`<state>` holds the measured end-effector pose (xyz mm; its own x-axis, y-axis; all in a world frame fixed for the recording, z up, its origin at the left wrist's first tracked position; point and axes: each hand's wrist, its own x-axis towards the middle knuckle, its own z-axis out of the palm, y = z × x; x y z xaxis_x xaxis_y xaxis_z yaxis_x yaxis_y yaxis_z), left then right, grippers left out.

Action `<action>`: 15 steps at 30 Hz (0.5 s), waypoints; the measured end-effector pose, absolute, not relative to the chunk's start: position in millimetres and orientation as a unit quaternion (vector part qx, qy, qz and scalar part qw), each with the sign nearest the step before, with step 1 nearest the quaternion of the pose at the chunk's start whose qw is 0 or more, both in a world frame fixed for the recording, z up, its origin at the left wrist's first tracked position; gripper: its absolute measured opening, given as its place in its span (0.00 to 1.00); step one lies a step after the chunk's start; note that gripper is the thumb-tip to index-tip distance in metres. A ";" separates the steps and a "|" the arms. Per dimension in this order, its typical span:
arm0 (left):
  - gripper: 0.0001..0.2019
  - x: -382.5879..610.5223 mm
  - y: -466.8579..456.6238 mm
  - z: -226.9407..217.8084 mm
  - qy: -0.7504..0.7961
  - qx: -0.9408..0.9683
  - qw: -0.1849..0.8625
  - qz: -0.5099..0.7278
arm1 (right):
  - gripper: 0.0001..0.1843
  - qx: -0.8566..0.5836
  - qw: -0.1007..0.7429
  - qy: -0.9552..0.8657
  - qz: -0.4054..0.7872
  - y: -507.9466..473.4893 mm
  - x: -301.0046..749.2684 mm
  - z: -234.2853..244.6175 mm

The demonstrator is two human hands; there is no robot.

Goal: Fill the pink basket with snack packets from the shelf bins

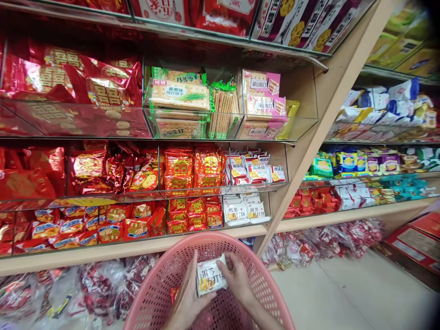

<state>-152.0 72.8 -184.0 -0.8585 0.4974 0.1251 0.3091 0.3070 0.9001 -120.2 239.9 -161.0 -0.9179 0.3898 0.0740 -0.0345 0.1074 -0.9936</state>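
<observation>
A small white biscuit packet (210,277) with dark print is held over a pink perforated plastic basket (268,288) at the bottom centre. My left hand (187,298) grips the packet's left edge, thumb on its face. My right hand (238,277) closes on its right edge. A red packet (174,293) shows inside the basket, mostly hidden by my left hand. Matching white packets (244,211) lie on the lower shelf just above the basket.
Glass-fronted shelves (220,189) ahead hold red snack bags (103,172), cracker packs (178,94) and pink biscuit boxes (263,98). A slanted wooden upright (309,137) divides them from another shelf unit (371,183) on the right. Bagged sweets (323,240) lie at floor level; red boxes (417,243) far right.
</observation>
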 end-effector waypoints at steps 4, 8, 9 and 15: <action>0.50 -151.6 71.6 -178.0 0.790 0.251 0.092 0.552 | 0.20 -0.120 0.158 -0.739 0.643 242.2 -119.2 -159.5; 0.49 -150.5 70.0 -170.4 0.795 0.256 0.090 0.543 | 0.20 -0.128 0.149 -0.765 0.614 244.1 -117.6 -156.3; 0.49 -150.1 69.7 -169.4 0.796 0.258 0.088 0.540 | 0.20 -0.129 0.147 -0.767 0.611 244.4 -117.3 -156.0; 0.52 -148.3 71.2 -172.7 0.815 0.272 0.084 0.504 | 0.21 -0.139 0.144 -0.786 0.585 246.0 -115.5 -160.1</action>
